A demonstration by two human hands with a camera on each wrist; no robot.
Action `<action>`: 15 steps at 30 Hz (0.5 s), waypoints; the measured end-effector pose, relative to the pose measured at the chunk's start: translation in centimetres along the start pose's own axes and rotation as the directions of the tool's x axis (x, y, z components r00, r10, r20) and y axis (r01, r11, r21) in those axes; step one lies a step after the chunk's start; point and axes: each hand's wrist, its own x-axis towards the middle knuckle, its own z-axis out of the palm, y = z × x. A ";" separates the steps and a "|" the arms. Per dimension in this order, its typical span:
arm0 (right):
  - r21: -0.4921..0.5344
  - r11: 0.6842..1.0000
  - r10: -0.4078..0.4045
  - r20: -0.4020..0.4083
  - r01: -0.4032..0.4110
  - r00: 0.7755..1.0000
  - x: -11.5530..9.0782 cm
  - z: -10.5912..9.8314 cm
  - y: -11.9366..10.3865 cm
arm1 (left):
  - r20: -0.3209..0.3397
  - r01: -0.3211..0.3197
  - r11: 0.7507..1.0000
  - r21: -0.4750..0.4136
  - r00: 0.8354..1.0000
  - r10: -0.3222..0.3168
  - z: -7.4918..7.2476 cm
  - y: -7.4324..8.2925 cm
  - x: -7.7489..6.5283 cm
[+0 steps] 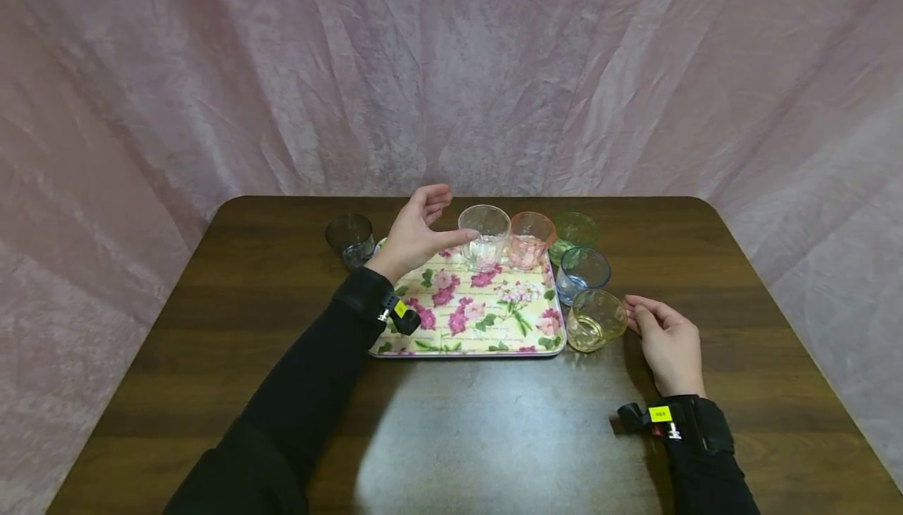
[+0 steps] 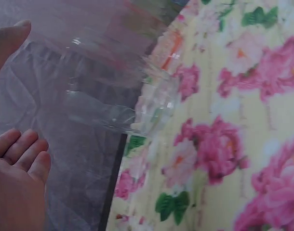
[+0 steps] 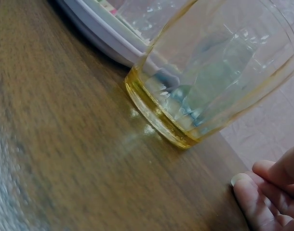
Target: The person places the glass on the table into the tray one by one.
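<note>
My left hand (image 1: pixel 418 234) is spread over the far left part of a flowered tray (image 1: pixel 451 346), thumb pointing at a clear glass (image 1: pixel 485 234). In the left wrist view, the thumb and fingers stand apart from that glass (image 2: pixel 113 108), with nothing between them. An orange-pink glass (image 1: pixel 531 241) stands to the clear glass's right. My right hand (image 1: pixel 670 346) is just right of a yellow glass (image 1: pixel 595 323), its fingers loosely bent and empty. From the right wrist, a gap shows between the fingertips and the yellow glass (image 3: pixel 159 118), which stands upright on the table.
Along the tray's right edge stand a blue glass (image 1: pixel 582 273) and, behind it, a green glass (image 1: pixel 574 234). A dark grey glass (image 1: pixel 350 239) is left of the tray. The wooden table (image 1: pixel 212 358) ends at a pink curtain (image 1: pixel 437 68).
</note>
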 end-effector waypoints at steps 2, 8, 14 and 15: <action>-0.002 1.000 0.001 0.000 -0.001 1.000 0.0 0.0 -0.1 | -0.008 -0.001 1.000 -0.002 1.000 0.001 -0.3 0.2 0.0; 0.002 1.000 0.010 -0.010 -0.010 1.000 -0.1 0.0 -0.1 | -0.019 0.006 1.000 -0.011 1.000 -0.006 -0.9 0.8 -0.3; 0.006 1.000 0.001 -0.009 -0.001 1.000 0.0 0.1 -0.2 | -0.049 -0.026 0.999 -0.022 0.999 0.025 -1.8 1.6 -0.6; 0.002 1.000 0.000 -0.010 0.000 1.000 0.0 0.0 -0.2 | -0.056 -0.029 0.999 -0.028 0.998 0.027 -2.0 1.7 -0.6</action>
